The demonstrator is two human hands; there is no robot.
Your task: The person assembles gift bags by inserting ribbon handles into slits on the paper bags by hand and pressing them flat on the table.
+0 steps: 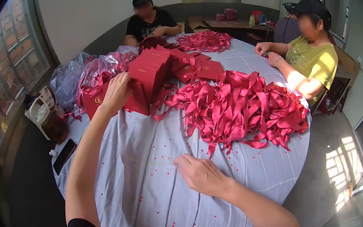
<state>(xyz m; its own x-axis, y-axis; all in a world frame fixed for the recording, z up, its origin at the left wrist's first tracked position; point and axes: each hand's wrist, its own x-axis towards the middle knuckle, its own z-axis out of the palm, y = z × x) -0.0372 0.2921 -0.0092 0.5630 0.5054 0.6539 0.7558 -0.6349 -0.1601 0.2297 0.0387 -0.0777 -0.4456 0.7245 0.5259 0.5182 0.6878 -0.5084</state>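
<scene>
My left hand (117, 91) reaches to the near left edge of a stack of flat red paper pieces (145, 70), which look like folded gift bags. Its fingers are bent against the stack; whether they grip one piece is hidden. A red piece with a gold emblem (93, 100) lies beside that wrist, and another (137, 100) leans just right of it. My right hand (200, 174) rests low over the tablecloth (164, 143), fingers curled together. Anything inside them is hidden. Beyond it spreads a big heap of dark pink ribbons (236, 109).
Small red dots are scattered over the cloth. Plastic bags (70, 75) and a phone (65, 156) lie at the left, near a container of brown liquid (55, 126). Two people (149, 23) (311, 52) sit across the table. A second ribbon heap (206, 41) lies far back.
</scene>
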